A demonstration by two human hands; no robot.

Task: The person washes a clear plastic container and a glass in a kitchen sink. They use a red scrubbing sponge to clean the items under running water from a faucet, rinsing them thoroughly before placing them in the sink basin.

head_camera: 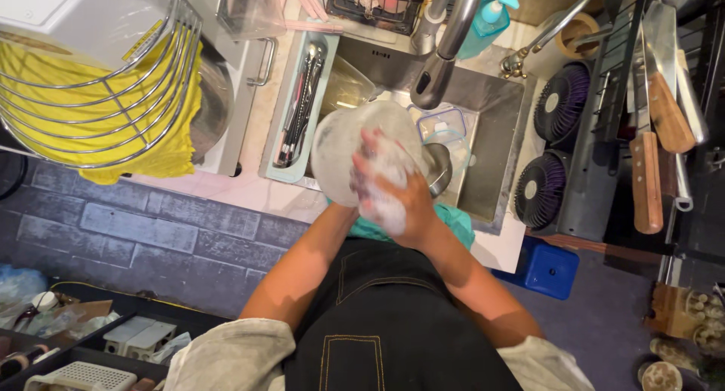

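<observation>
I am in the scrubbing step: my right hand [393, 187], thick with white suds, lies spread and pressed flat on the face of a round soapy lid [355, 153], fingers open rather than curled round it. My left hand is hidden behind the lid, so I cannot tell how it grips, though my forearm runs up to the lid's lower edge and it is likely propping it from behind. The lid stands tilted over the near edge of the sink [495, 134], just below the faucet [442, 55] and in front of a steel bowl [440, 168]. It looks translucent, filmed grey-white with foam across the whole face. I judge the next move calls for rinsing, which means bringing the lid under the spout with a firm hold, since suds make it slippery. 1 clear tub [444, 124] sits in the sink behind; a cutlery tray [291, 115] rests to the left.
</observation>
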